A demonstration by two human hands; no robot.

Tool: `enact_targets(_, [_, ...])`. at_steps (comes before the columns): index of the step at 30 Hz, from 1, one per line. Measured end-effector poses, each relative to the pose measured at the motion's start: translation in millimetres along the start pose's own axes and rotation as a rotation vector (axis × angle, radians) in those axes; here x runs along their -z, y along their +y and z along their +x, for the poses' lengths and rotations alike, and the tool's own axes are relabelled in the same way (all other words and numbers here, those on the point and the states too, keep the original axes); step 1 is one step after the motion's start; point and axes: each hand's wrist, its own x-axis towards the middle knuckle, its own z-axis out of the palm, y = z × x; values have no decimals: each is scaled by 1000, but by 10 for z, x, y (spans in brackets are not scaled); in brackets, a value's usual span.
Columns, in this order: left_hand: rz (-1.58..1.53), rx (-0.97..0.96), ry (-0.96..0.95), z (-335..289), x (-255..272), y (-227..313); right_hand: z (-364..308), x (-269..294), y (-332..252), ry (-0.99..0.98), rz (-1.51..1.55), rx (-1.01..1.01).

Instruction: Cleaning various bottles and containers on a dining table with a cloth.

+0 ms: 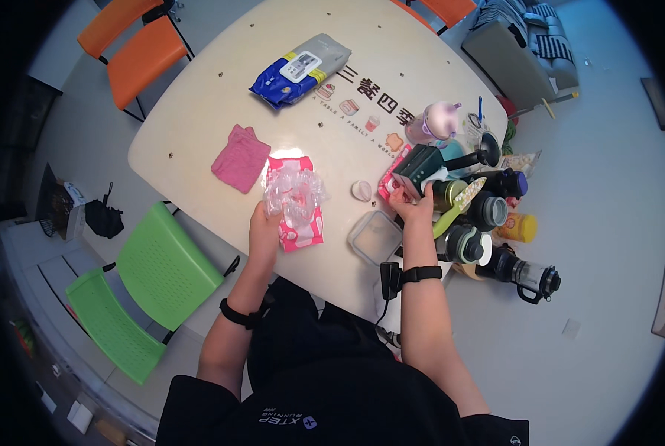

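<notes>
My left hand (263, 227) is closed around a crumpled clear plastic wrapper (295, 197). The wrapper sits over a pink and white soft packet (303, 236) lying on the table. To the left of it lies a folded pink cloth (241, 157). At the right side of the table, my right hand (413, 206) grips the near end of a dark green box (419, 165) with a bit of white tissue at its side. Another pink packet (388, 182) shows partly beside that box. A small white cup-like lid (361, 191) and a clear square container (375, 236) lie between my hands.
A blue and grey wipes pack (300, 70) lies far on the cream table (199, 111). Crowded along the right edge are a pink-lidded cup (433, 123), several bottles, a green-handled utensil (459, 208) and a blender jug (534, 279). Green (165, 264) and orange (147, 59) chairs stand left.
</notes>
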Motion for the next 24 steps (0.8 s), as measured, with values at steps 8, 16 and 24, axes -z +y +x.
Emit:
enact_targets(8, [74, -105, -20, 489, -509, 282, 7, -185, 55, 88, -57, 2])
enact_targets(16, [51, -146, -120, 865, -1207, 444, -112, -229, 68, -130, 275, 106])
enact_targets(24, [276, -151, -344, 1051, -1925, 588, -1141, -260, -222, -521, 92, 442])
